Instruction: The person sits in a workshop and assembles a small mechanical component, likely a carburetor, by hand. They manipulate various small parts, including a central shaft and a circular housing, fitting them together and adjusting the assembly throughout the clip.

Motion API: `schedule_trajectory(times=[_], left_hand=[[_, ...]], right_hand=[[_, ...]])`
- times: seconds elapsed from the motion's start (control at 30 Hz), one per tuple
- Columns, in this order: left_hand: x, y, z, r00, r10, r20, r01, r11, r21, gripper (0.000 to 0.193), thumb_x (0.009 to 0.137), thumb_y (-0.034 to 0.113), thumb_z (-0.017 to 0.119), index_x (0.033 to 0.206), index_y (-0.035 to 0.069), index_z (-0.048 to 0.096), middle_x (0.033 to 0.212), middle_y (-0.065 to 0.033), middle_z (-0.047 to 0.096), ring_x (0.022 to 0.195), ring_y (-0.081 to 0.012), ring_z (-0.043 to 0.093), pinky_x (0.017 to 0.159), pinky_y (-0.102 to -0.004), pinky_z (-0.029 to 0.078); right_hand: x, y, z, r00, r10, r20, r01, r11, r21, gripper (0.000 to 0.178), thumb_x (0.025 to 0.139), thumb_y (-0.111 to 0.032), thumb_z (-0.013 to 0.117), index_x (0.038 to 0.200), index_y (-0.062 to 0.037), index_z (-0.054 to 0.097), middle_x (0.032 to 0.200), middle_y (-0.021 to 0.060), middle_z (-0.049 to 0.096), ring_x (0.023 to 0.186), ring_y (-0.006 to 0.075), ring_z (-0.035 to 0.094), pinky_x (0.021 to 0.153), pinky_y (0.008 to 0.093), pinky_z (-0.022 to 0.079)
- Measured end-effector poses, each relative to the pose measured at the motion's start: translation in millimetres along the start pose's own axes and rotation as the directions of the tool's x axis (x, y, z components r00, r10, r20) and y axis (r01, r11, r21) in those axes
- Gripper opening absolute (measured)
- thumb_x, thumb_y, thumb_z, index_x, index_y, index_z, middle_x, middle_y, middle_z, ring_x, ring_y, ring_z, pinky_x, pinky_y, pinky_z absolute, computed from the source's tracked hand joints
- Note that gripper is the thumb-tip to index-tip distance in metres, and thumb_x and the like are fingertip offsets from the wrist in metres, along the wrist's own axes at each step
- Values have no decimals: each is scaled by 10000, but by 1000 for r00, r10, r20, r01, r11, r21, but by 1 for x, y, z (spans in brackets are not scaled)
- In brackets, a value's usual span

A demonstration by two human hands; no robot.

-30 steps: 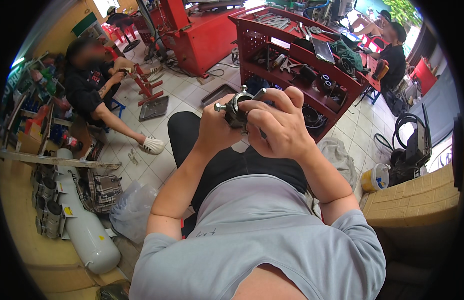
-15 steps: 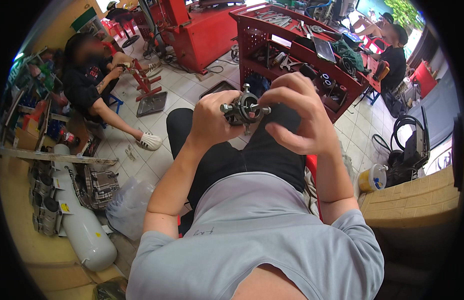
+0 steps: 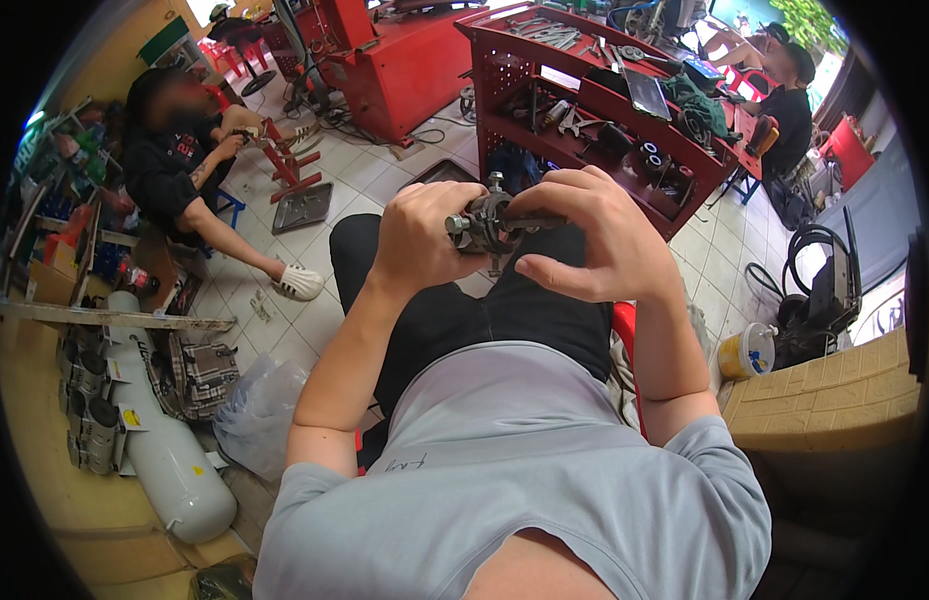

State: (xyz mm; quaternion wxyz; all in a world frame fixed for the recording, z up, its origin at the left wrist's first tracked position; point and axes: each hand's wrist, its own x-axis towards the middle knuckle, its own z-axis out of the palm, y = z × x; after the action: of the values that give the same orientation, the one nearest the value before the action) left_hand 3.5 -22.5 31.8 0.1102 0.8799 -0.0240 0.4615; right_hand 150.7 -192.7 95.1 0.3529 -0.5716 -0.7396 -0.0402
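Okay so your left hand [image 3: 420,235] has a snug grip on that metal ring clamp [image 3: 495,220], fingers curled over the far side of it, with a bolt head [image 3: 455,226] poking out toward the left. The clamp's up in front of you, above your lap and between your two hands, and a dark metal rod [image 3: 540,222] sticks out of it to the right. Your right hand [image 3: 610,245] is in a loose C shape around that rod, thumb well apart from the index finger, index tip right by the ring; can't tell whether any of those fingers actually touch the rod. Below all that you've got your black pants [image 3: 445,310] and grey T-shirt [image 3: 515,440]. Just past your hands sits a red tool cart [image 3: 500,80] with wrenches [image 3: 547,34] spread on top, plus a green cloth [image 3: 693,105] near its right end. Off to your left a co-worker in a dark top [image 3: 170,165] is seated by a red stand [image 3: 295,172], with a dark tray [image 3: 303,210] on the tiles. Nearer you on that side there's a clear plastic bag [image 3: 260,415] beside a whitish cylinder tank [image 3: 185,480], and over on the right a white bucket [image 3: 733,358] near a cardboard box [image 3: 830,400].
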Motion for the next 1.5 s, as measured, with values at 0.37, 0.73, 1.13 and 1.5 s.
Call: schedule_trajectory(times=[0.37, 0.73, 1.13, 1.5], left_hand=[[0, 1, -5, 993, -117, -4, 117, 991, -60, 485, 549, 150, 857, 968, 33, 641, 838, -126, 684, 769, -351, 671, 701, -407, 530], [-1, 1, -1, 995, -99, -13, 99, 995, -14, 457, 569, 161, 860, 956, 60, 638, 816, -108, 674, 753, -342, 664, 670, -411, 519], [-4, -4, 3, 999, -29, 24, 27, 997, 77, 537, 505, 195, 858, 977, 69, 633, 813, -70, 668, 749, -282, 663, 670, -387, 494], [-2, -2, 2, 1000, 8, 14, -9, 998, 68, 506, 525, 212, 858, 955, 81, 625, 789, -66, 657, 714, -279, 653, 638, -378, 474]], right_hand=[[2, -2, -3, 999, -3, 52, -5, 988, 153, 333, 716, -244, 744, 992, -57, 737, 735, 102, 594, 707, 283, 589, 663, 392, 461], [0, -20, 10, 998, 24, -57, -40, 950, -308, 449, 645, -157, 741, 1091, -144, 690, 770, 46, 594, 738, 242, 584, 689, 364, 421], [-5, -14, 2, 985, 165, 38, -154, 965, -210, 370, 709, -250, 773, 1050, -120, 706, 767, 87, 657, 680, 272, 624, 641, 373, 467], [5, -3, -12, 933, 267, 240, -306, 941, 141, 405, 742, -312, 768, 1021, -24, 705, 740, 144, 671, 621, 282, 638, 608, 359, 494]])
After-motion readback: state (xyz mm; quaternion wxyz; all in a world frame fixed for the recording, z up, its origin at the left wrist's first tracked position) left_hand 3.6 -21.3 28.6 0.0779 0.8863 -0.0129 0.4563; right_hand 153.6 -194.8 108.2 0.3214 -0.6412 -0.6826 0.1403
